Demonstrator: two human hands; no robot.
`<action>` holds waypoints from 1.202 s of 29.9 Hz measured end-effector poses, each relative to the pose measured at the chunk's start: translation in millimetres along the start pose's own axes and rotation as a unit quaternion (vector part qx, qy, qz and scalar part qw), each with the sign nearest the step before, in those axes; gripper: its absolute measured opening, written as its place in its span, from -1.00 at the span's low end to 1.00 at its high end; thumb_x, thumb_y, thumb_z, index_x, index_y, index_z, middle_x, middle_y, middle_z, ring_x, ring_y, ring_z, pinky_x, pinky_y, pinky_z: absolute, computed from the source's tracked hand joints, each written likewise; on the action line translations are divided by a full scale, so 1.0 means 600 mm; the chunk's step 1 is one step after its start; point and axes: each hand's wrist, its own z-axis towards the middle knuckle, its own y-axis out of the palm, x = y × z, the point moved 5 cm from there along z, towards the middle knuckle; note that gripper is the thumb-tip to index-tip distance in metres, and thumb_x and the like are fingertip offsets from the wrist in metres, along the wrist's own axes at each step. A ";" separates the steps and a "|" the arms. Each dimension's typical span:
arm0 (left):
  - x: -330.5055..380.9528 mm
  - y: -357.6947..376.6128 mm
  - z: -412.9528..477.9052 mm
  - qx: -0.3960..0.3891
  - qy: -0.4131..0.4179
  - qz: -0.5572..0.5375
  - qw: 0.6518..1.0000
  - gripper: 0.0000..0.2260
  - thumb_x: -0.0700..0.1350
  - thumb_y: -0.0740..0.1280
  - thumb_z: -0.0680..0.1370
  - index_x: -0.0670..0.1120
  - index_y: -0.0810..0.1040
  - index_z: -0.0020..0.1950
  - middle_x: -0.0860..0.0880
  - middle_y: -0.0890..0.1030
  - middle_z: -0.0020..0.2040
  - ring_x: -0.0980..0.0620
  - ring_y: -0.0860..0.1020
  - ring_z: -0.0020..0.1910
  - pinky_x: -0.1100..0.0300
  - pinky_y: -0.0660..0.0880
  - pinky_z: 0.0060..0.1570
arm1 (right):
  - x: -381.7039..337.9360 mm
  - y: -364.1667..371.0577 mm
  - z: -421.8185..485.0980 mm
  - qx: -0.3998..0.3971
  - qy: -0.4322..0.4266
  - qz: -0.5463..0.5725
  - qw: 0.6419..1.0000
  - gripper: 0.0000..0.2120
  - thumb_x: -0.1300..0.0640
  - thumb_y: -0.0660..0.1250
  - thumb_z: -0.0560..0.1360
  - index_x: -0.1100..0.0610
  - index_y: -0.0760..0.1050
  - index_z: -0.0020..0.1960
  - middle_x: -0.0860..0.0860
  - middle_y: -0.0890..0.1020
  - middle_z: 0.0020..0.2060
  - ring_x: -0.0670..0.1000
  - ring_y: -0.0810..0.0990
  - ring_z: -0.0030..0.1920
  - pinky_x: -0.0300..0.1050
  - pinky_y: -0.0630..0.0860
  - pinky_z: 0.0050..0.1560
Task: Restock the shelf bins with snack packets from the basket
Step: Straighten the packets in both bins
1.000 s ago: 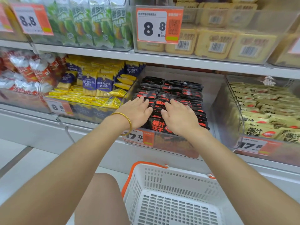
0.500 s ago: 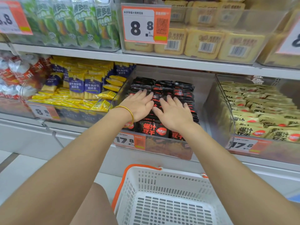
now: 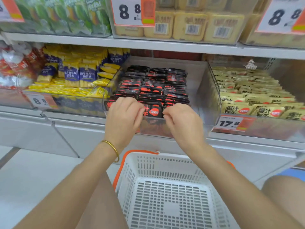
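A clear shelf bin in the middle of the shelf holds rows of black-and-red snack packets. One black packet stands upright at the bin's front. My left hand, with a gold bangle on the wrist, has its fingers curled at that packet's left edge. At the packet's right edge my right hand is curled the same way. Both seem to pinch it, though the thumbs are hidden. Below, on the floor, sits the white basket with orange handles, and nothing shows inside it.
A bin of yellow and blue packets stands to the left, a bin of beige packets to the right. The upper shelf carries green bags and yellow boxes. Price tags hang on the bin fronts. My knees flank the basket.
Both hands have pulled back from lying flat on the black packets to the bin's front edge, and their fingers have curled. The view has moved closer and a little left.
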 end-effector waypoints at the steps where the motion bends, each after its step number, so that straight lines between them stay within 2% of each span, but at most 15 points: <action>1: -0.004 0.004 -0.015 -0.005 -0.001 0.015 1.000 -0.83 -0.13 0.25 0.58 -0.16 0.58 -0.12 -0.12 0.58 -0.15 -0.19 0.52 -0.17 -0.07 0.42 -0.19 | -0.001 0.007 -0.003 -0.003 -0.002 -0.049 0.999 -0.91 0.18 0.34 0.48 0.13 0.60 -0.06 0.06 0.61 -0.12 0.14 0.55 -0.02 -0.03 0.48 -0.13; 2: -0.010 0.007 -0.027 -0.009 -0.001 0.033 0.999 -0.83 -0.13 0.25 0.57 -0.16 0.58 -0.12 -0.12 0.57 -0.16 -0.18 0.50 -0.17 -0.06 0.41 -0.21 | -0.002 0.012 -0.005 -0.002 -0.003 -0.090 0.996 -0.94 0.18 0.44 0.39 0.14 0.60 -0.15 0.05 0.60 -0.21 0.14 0.57 -0.11 -0.08 0.47 -0.24; 4: -0.020 0.012 -0.042 -0.018 0.002 0.066 0.998 -0.84 -0.12 0.26 0.55 -0.16 0.58 -0.10 -0.12 0.57 -0.15 -0.13 0.44 -0.15 -0.01 0.37 -0.23 | -0.007 0.022 -0.007 -0.019 -0.002 -0.144 0.989 -0.74 0.18 0.63 0.09 0.10 0.56 -0.37 0.01 0.55 -0.42 0.09 0.55 -0.35 -0.21 0.37 -0.44; 5: -0.025 0.015 -0.046 -0.024 0.002 0.080 0.996 -0.84 -0.13 0.26 0.53 -0.17 0.59 -0.08 -0.13 0.57 -0.14 -0.11 0.41 -0.14 0.00 0.36 -0.24 | -0.007 0.025 -0.007 -0.021 0.005 -0.162 0.987 -0.68 0.18 0.66 -0.02 0.08 0.53 -0.43 0.00 0.52 -0.47 0.07 0.53 -0.42 -0.24 0.32 -0.47; 7: -0.030 0.024 -0.051 -0.044 0.005 0.108 0.993 -0.83 -0.16 0.26 0.49 -0.19 0.60 -0.05 -0.15 0.57 -0.13 -0.11 0.37 -0.13 0.00 0.37 -0.26 | -0.009 0.033 -0.008 -0.023 0.001 -0.181 0.983 -0.63 0.19 0.68 -0.12 0.07 0.52 -0.48 -0.02 0.50 -0.50 0.05 0.51 -0.44 -0.27 0.30 -0.48; 12: -0.027 0.028 -0.041 -0.087 0.017 0.133 0.987 -0.77 -0.26 0.14 0.43 -0.24 0.59 -0.11 -0.18 0.55 -0.19 -0.17 0.48 -0.22 0.02 0.46 -0.33 | -0.014 0.033 -0.005 0.010 -0.013 -0.174 0.985 -0.65 0.23 0.66 -0.09 0.06 0.54 -0.46 -0.03 0.52 -0.49 0.05 0.51 -0.42 -0.26 0.33 -0.45; 15: -0.028 0.031 -0.031 -0.106 0.012 0.134 0.985 -0.79 -0.27 0.14 0.42 -0.23 0.58 -0.17 -0.17 0.53 -0.21 -0.17 0.48 -0.25 0.01 0.46 -0.32 | -0.005 0.033 0.000 0.045 -0.016 -0.156 0.987 -0.68 0.25 0.64 -0.04 0.07 0.53 -0.45 -0.02 0.53 -0.47 0.06 0.51 -0.40 -0.25 0.30 -0.44; 21: -0.026 0.039 0.028 -0.089 0.017 0.119 0.989 -0.76 -0.25 0.12 0.41 -0.22 0.58 -0.21 -0.18 0.53 -0.24 -0.19 0.51 -0.26 0.03 0.49 -0.32 | 0.022 0.012 0.048 0.099 -0.006 -0.124 0.987 -0.83 0.23 0.55 0.12 0.11 0.56 -0.42 0.02 0.55 -0.44 0.11 0.52 -0.37 -0.24 0.32 -0.43; 24: -0.031 0.055 0.053 -0.099 0.020 0.122 0.987 -0.73 -0.27 0.08 0.37 -0.22 0.58 -0.26 -0.18 0.53 -0.28 -0.18 0.50 -0.29 0.08 0.48 -0.36 | 0.037 0.017 0.073 0.065 0.013 -0.127 0.990 -0.97 0.26 0.42 0.36 0.16 0.62 -0.23 0.07 0.62 -0.27 0.15 0.53 -0.20 -0.14 0.30 -0.32; 26: -0.034 0.068 0.057 -0.106 0.017 0.123 0.987 -0.71 -0.27 0.05 0.35 -0.22 0.58 -0.29 -0.17 0.52 -0.30 -0.17 0.50 -0.30 0.10 0.46 -0.37 | 0.048 0.031 0.080 0.035 0.024 -0.125 0.991 -0.91 0.24 0.34 0.47 0.18 0.63 -0.14 0.10 0.63 -0.17 0.16 0.51 -0.11 -0.10 0.26 -0.26; 29: -0.034 0.084 0.050 -0.110 0.014 0.124 0.986 -0.69 -0.28 0.03 0.34 -0.22 0.58 -0.30 -0.17 0.54 -0.29 -0.17 0.51 -0.31 0.11 0.45 -0.39 | 0.053 0.046 0.077 0.033 0.031 -0.123 0.991 -0.95 0.28 0.41 0.39 0.19 0.62 -0.24 0.10 0.62 -0.27 0.17 0.52 -0.19 -0.14 0.23 -0.32; 32: -0.036 0.094 0.036 -0.130 0.002 0.126 0.984 -0.71 -0.28 0.04 0.36 -0.22 0.57 -0.28 -0.17 0.52 -0.28 -0.17 0.49 -0.29 0.07 0.44 -0.37 | 0.052 0.059 0.068 0.035 0.034 -0.134 0.990 -0.83 0.25 0.56 0.16 0.13 0.57 -0.42 0.04 0.56 -0.45 0.12 0.52 -0.37 -0.24 0.17 -0.39; 36: -0.038 0.095 0.030 -0.117 -0.004 0.133 0.984 -0.72 -0.28 0.05 0.38 -0.24 0.57 -0.23 -0.18 0.51 -0.26 -0.17 0.47 -0.27 0.04 0.43 -0.34 | 0.047 0.058 0.061 0.040 0.036 -0.146 0.988 -0.75 0.21 0.63 0.05 0.09 0.55 -0.46 -0.01 0.53 -0.50 0.08 0.50 -0.43 -0.27 0.15 -0.43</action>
